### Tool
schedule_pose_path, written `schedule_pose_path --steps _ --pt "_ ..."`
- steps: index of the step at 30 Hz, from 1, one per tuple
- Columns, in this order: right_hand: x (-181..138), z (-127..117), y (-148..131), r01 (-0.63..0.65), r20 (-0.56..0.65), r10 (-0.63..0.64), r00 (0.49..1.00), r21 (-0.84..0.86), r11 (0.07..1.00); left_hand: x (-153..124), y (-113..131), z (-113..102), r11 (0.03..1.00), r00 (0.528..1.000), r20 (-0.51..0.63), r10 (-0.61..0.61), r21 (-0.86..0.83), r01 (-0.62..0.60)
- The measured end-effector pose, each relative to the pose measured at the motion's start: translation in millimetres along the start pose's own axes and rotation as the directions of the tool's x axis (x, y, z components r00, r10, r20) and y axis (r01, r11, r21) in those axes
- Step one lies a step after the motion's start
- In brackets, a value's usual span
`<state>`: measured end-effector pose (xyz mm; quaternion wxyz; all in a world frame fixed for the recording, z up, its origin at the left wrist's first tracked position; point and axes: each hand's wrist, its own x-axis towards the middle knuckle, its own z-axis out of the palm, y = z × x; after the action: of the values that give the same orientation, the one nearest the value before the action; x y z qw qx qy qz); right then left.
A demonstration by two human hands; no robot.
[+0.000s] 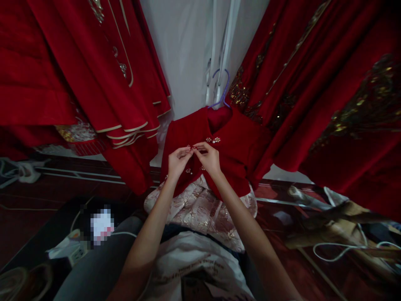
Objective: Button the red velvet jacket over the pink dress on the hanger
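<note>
A short red jacket (239, 142) hangs in front of me on a purple hanger (224, 90). Pearl-and-bead flower fasteners run down its front. My left hand (178, 162) and my right hand (208, 159) meet at the front opening, fingertips pinched on a small beaded fastener (193, 148), mostly covered by the fingers. Just above and to the right is another pearl fastener (213, 140), its two flowers side by side. Below, a further pearl fastener (189, 171) shows on the left front panel. Under the jacket, a pale pink brocade skirt (209, 209) spreads toward my lap.
Red garments with gold trim (125, 104) hang at left, and red sequined garments (313, 104) at right. White cabinet doors (184, 54) stand behind. A power strip (77, 251) and a blurred-out device (102, 225) lie at lower left. Cardboard and cords (341, 234) clutter the right floor.
</note>
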<state>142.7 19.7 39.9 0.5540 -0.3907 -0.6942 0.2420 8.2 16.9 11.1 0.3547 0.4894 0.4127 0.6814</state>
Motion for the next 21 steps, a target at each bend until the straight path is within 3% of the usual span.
schedule_pose_path --steps 9,13,17,21 --pt "-7 8 0 0.000 -0.065 -0.002 0.998 -0.024 1.000 1 -2 -2 0.993 1.000 -0.011 0.014 0.117 -0.013" --pt "-4 5 -1 0.018 -0.033 -0.019 0.999 -0.034 0.999 3 0 -7 0.976 0.994 0.073 0.086 0.195 -0.099" --pt "-14 -16 -4 -0.011 0.099 0.011 0.995 -0.005 1.000 -14 -1 -16 0.955 0.986 0.154 0.067 0.275 -0.108" --pt "-46 -46 1 -0.107 0.112 0.117 0.987 -0.093 0.990 -53 -10 -27 0.877 0.979 0.201 -0.014 0.473 -0.085"
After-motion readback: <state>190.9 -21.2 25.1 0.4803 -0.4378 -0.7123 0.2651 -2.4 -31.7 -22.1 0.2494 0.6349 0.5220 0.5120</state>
